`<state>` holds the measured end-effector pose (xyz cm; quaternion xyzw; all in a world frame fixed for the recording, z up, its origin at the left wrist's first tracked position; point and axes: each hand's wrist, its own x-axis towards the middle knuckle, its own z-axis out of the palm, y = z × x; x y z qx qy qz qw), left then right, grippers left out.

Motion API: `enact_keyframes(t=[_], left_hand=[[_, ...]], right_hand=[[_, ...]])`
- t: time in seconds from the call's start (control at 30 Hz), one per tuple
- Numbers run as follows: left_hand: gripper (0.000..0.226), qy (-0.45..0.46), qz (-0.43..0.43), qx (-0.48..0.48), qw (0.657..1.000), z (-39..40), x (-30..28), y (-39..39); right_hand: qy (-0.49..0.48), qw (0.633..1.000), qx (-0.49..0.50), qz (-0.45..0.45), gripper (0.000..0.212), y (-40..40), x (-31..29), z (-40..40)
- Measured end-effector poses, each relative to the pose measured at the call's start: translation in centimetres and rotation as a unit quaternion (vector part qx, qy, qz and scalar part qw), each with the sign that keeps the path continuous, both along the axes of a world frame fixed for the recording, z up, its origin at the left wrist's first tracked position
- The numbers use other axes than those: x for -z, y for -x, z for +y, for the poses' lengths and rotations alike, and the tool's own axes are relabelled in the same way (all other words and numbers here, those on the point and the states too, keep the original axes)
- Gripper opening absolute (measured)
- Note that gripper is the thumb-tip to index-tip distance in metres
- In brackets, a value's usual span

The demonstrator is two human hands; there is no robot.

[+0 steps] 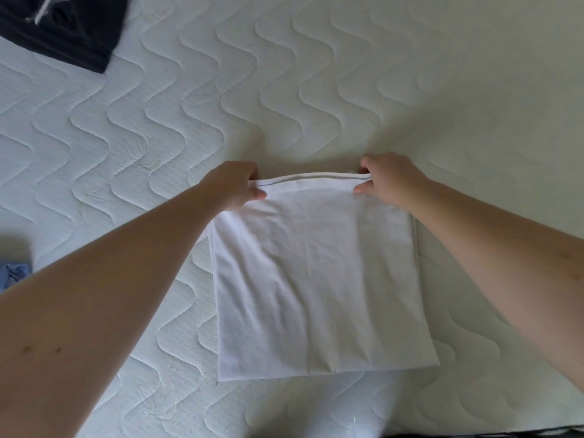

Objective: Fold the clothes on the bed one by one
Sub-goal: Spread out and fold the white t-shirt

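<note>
A white garment [316, 279] lies on the quilted mattress [189, 105], folded into a tall rectangle in the lower middle of the head view. My left hand [237, 188] pinches its far left corner. My right hand [388, 181] pinches its far right corner. The far edge is lifted slightly off the bed between the two hands, and the near part rests flat.
A dark garment with a white drawstring [63, 30] lies at the far left corner. A bit of blue cloth [14, 273] shows at the left edge. The mattress's near edge [474, 433] runs along the bottom right.
</note>
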<state>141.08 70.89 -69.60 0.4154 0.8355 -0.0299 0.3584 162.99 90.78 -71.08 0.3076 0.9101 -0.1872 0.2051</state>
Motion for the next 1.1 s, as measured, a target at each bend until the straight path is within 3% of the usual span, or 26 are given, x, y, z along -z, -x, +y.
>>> enact_keyframes(t=[0.13,0.37,0.5,0.67,0.77,0.9,1.0,1.1], left_hand=[[0.029,-0.046,0.007,0.015,0.999,-2.1,-2.7,-1.1],[0.028,-0.117,0.082,0.061,0.988,-6.6,-14.4,-4.2],[0.027,-0.200,0.105,-0.004,0.974,-8.5,-22.4,-4.6],[0.015,-0.330,0.173,0.021,0.928,-10.2,-29.3,-4.6],[0.014,-0.369,0.242,0.074,0.894,-10.9,-28.1,-5.0],[0.022,-0.397,0.300,0.080,0.863,-11.9,-20.3,-6.8],[0.040,-0.367,0.280,0.060,0.885,-13.6,-12.5,-8.7],[0.052,-0.295,0.220,0.025,0.929,-15.4,-5.3,-12.3]], right_hand=[[-0.019,0.999,-0.021,0.033,0.042,-2.2,-3.0,-1.0],[-0.008,0.997,-0.077,0.005,0.023,-4.0,-16.2,-3.1],[-0.049,0.994,-0.076,0.068,0.021,-3.9,-24.4,-3.3],[-0.132,0.970,-0.080,0.189,0.013,-5.1,-30.9,-3.8],[-0.195,0.946,-0.085,0.244,0.023,-6.1,-29.5,-5.2],[-0.218,0.928,-0.091,0.287,0.045,-7.3,-21.6,-7.9],[-0.235,0.922,-0.107,0.290,0.051,-9.1,-13.7,-9.8],[-0.201,0.947,-0.110,0.226,0.052,-11.8,-6.7,-12.8]])
